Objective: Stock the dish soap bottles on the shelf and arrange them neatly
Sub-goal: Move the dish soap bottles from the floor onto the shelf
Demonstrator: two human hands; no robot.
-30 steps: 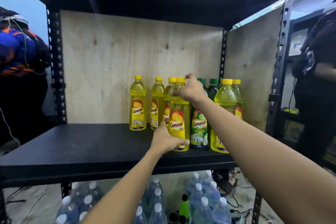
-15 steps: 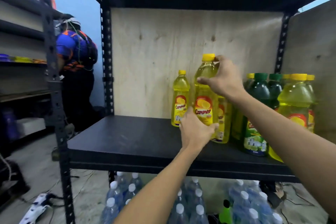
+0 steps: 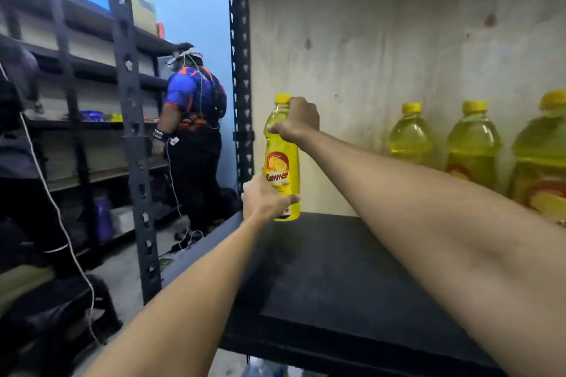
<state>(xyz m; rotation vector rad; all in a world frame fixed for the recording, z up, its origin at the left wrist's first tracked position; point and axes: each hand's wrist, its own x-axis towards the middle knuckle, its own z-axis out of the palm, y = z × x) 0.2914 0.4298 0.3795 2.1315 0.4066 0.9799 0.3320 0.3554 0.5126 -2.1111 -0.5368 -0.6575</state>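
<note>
A person's two bare arms reach into a black metal shelf (image 3: 352,269) backed by a pale plywood panel (image 3: 398,55). They hold one upright yellow dish soap bottle (image 3: 283,162) with a yellow cap and a red and yellow label, at the shelf's far left end, close to the back panel and just beside the perforated corner post (image 3: 242,86). Whether its base touches the shelf cannot be told. The right hand (image 3: 298,124) has its grip clamped round the bottle's neck, just under the cap. The left hand (image 3: 263,199) has its grip curled round the bottle's lower body, covering part of the label. Well apart to the right, three more yellow bottles (image 3: 473,144) stand in a row along the back, with bare shelf between them and the held bottle. The right forearm crosses in front of their lower halves. To the left, beyond a nearer dark post (image 3: 131,131), another person in a blue shirt (image 3: 193,95) stands facing other shelving, back turned. A white cable (image 3: 61,223) hangs at the far left. Clear bottle tops (image 3: 263,369) show below the shelf, too blurred to identify.
</note>
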